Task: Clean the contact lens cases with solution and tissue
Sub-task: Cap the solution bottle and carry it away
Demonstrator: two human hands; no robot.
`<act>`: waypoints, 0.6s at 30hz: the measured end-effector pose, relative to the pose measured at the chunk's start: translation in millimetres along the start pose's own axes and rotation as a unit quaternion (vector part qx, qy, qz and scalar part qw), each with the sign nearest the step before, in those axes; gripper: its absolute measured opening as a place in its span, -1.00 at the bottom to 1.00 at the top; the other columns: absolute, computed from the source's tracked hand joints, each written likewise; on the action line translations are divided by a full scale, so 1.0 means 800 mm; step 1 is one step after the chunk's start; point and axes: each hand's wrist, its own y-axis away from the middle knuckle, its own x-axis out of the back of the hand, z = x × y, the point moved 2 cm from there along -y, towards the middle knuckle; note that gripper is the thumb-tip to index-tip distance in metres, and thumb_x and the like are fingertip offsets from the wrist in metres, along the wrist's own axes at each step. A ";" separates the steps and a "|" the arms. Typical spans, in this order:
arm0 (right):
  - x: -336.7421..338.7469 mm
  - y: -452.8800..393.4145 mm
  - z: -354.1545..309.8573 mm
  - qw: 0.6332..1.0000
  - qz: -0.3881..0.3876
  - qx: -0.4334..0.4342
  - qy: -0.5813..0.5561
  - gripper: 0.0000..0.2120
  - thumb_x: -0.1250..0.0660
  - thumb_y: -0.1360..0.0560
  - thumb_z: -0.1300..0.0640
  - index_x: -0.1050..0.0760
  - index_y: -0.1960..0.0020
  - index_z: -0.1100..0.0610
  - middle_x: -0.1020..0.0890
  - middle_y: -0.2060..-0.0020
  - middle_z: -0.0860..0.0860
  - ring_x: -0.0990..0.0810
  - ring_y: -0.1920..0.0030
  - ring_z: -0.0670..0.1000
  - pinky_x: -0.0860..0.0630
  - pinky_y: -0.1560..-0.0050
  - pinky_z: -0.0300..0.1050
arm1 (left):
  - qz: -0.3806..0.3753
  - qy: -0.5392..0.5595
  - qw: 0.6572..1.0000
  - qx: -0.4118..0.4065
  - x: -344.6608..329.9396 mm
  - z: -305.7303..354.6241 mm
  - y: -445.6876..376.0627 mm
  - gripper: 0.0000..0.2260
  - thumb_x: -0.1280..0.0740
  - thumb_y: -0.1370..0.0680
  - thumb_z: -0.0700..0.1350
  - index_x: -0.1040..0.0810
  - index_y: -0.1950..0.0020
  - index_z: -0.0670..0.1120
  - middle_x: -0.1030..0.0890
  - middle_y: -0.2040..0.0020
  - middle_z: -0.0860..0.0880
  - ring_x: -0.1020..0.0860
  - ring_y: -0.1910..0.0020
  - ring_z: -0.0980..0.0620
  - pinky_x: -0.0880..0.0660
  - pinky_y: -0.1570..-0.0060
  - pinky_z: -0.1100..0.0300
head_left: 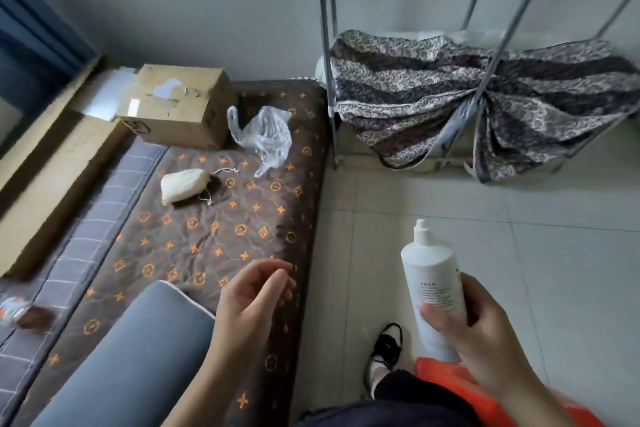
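My right hand (485,333) grips a tall white solution bottle (431,274) around its lower half, held upright over the tiled floor, its narrow capped nozzle pointing up. My left hand (254,291) hovers over the edge of the brown patterned mattress (207,236), fingers loosely curled and apart, with nothing in it. A white pouch with a string (183,185) lies on the mattress further away. No contact lens case or tissue is visible.
A cardboard box (180,104) and a crumpled clear plastic bag (265,137) sit at the mattress's far end. A grey cushion (138,357) lies near my left arm. A metal rack draped in patterned cloth (467,97) stands on the floor. Something orange (460,388) is under my right hand.
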 end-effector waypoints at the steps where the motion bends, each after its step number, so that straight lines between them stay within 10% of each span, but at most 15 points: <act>1: 0.012 -0.017 -0.002 1.000 0.002 0.001 0.002 -0.52 -0.51 -0.22 -0.25 -0.57 -0.10 -0.17 -0.72 0.09 -0.06 -0.71 0.13 -0.07 -0.57 0.18 -0.17 | -0.001 0.003 1.000 0.001 -0.017 0.005 -0.018 -0.84 -0.37 -0.55 -0.23 -0.70 0.10 -0.02 -0.67 0.27 -0.10 -0.59 0.30 0.08 -0.54 0.27 0.28; 8: 0.107 -0.109 -0.031 0.999 0.033 0.001 0.003 -0.52 -0.50 -0.23 -0.24 -0.57 -0.11 -0.15 -0.70 0.14 -0.03 -0.68 0.19 0.02 -0.60 0.31 -0.19 | -0.034 -0.005 0.999 -0.001 -0.111 0.042 -0.111 -0.81 -0.37 -0.41 0.06 -0.71 0.10 0.02 -0.67 0.27 -0.13 -0.60 0.31 0.02 -0.54 0.30 0.23; 18: 0.173 -0.204 -0.040 0.996 0.088 -0.021 0.001 -0.51 -0.50 -0.21 -0.24 -0.56 -0.12 -0.21 -0.72 0.07 -0.09 -0.71 0.10 -0.07 -0.57 0.15 -0.15 | -0.092 -0.019 0.996 0.009 -0.211 0.047 -0.232 -0.80 -0.36 -0.60 -0.25 -0.69 0.08 0.01 -0.67 0.26 -0.16 -0.57 0.32 0.04 -0.51 0.34 0.25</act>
